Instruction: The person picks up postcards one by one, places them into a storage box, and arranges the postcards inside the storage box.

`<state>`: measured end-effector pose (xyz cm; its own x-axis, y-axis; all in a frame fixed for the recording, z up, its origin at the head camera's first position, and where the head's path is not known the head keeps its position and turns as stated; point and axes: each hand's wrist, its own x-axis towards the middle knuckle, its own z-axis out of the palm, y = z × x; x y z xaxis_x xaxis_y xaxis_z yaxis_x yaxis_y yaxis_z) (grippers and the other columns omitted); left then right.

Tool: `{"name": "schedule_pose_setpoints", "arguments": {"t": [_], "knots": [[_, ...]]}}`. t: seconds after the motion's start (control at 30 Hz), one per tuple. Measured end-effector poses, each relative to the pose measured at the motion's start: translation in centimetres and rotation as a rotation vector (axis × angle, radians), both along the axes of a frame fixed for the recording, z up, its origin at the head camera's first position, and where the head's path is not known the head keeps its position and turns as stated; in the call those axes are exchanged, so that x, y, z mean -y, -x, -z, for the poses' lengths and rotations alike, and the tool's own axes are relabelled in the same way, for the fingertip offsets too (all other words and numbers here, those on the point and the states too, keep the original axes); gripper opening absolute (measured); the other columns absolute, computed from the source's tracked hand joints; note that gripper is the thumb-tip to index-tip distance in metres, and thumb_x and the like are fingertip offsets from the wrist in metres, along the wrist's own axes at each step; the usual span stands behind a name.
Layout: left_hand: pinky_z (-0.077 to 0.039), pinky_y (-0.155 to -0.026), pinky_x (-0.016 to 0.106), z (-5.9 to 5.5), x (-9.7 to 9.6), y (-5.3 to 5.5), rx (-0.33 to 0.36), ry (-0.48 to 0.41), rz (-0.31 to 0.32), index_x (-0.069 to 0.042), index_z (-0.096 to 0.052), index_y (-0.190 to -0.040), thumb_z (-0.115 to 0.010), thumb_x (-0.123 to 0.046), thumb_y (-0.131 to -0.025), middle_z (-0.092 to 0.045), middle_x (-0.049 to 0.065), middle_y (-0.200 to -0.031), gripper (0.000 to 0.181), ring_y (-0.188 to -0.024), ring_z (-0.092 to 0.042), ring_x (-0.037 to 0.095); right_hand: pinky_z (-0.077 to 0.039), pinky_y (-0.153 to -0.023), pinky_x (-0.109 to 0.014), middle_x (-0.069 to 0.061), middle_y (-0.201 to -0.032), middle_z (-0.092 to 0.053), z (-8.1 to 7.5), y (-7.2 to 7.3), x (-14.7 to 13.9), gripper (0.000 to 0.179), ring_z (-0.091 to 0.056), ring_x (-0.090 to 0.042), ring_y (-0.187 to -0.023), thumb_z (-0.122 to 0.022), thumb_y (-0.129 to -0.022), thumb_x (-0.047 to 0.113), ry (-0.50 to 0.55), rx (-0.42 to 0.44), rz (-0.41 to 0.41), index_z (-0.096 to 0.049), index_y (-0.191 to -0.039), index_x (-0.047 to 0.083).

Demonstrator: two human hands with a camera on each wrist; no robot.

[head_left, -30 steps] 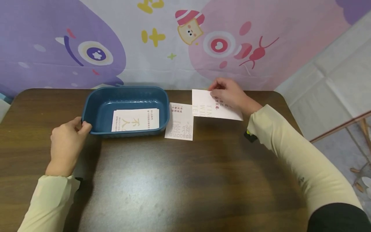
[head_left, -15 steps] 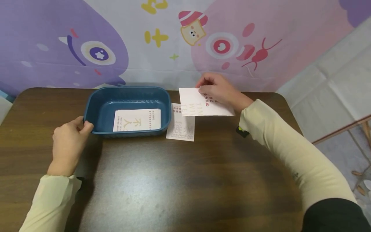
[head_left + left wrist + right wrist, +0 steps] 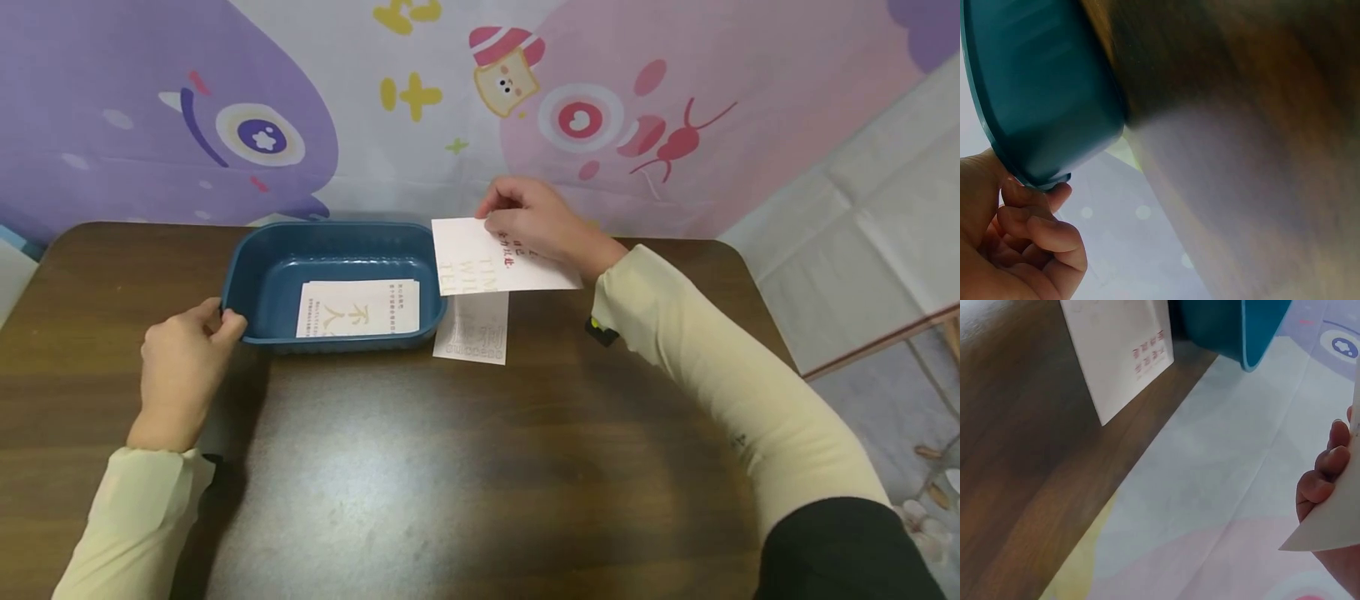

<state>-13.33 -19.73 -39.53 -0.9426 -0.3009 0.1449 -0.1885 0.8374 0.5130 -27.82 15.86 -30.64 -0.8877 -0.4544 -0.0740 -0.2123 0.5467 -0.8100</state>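
Note:
A blue rectangular bin stands near the back of the table, with printed white cards lying inside it. My left hand pinches the bin's left rim between thumb and curled fingers; the left wrist view shows this grip on the rim from below. In my right hand a white card with dark and gold print is pinched by its far edge. That card is held above the table, its left end at the bin's right rim. Under it another printed card lies on the table beside the bin, partly covered.
The dark wooden table stretches in front of both hands. Behind its back edge hangs a cartoon-printed cloth. A pale panel with a brown edge stands to the right.
My right hand has moved left with its card, from right of the lying card to over it and up to the bin's rim. The left hand keeps its grip on the bin.

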Motion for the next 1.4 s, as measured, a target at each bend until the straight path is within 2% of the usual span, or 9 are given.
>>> {"name": "schedule_pose_setpoints", "arguments": {"t": [0.1,0.33,0.6,0.97,1.4], "knots": [[-0.031,-0.047,0.031,-0.1,0.0,0.0,0.013,-0.003,-0.002,0.008,-0.063,-0.109,-0.045,-0.019,-0.089,-0.06,0.021,-0.07,0.039,-0.059,-0.049,0.031,-0.04,-0.077,-0.026,-0.004,-0.087,-0.06,-0.1,0.1,0.8,0.011,-0.052,-0.017,-0.083,-0.055,-0.086,0.012,-0.013,-0.008,-0.012,-0.064,-0.092,0.01],[-0.03,-0.048,0.031,-0.1,-0.1,0.0,-0.013,0.005,-0.002,0.007,-0.064,-0.107,-0.045,-0.018,-0.088,-0.06,0.021,-0.068,0.036,-0.058,-0.049,0.031,-0.04,-0.079,-0.025,-0.003,-0.09,-0.06,-0.1,0.4,2.3,0.011,-0.052,-0.015,-0.085,-0.055,-0.086,0.011,-0.028,-0.009,-0.042,-0.063,-0.092,0.011],[-0.03,-0.047,0.031,-0.1,0.0,0.1,-0.013,0.003,0.006,0.007,-0.064,-0.106,-0.045,-0.018,-0.089,-0.06,0.02,-0.068,0.036,-0.058,-0.049,0.03,-0.04,-0.077,-0.025,-0.001,-0.088,-0.06,-0.2,0.6,3.7,0.009,-0.053,-0.015,-0.083,-0.055,-0.086,0.013,-0.038,-0.015,-0.047,-0.063,-0.089,0.015],[-0.029,-0.048,0.032,0.0,0.0,0.0,-0.038,0.018,0.009,0.003,-0.066,-0.096,-0.046,-0.017,-0.088,-0.057,0.016,-0.063,0.029,-0.056,-0.048,0.03,-0.04,-0.076,-0.023,-0.001,-0.088,-0.06,-0.3,0.7,5.4,0.01,-0.053,-0.015,-0.083,-0.054,-0.084,0.012,-0.068,-0.033,-0.074,-0.063,-0.09,0.013],[-0.031,-0.049,0.031,0.0,0.2,0.0,-0.013,-0.007,0.01,0.007,-0.064,-0.109,-0.047,-0.018,-0.089,-0.063,0.023,-0.073,0.036,-0.059,-0.05,0.031,-0.041,-0.073,-0.023,-0.002,-0.087,-0.06,-0.3,0.7,7.4,0.013,-0.054,-0.016,-0.081,-0.053,-0.084,0.012,-0.064,0.002,-0.063,-0.063,-0.091,0.015]]}}
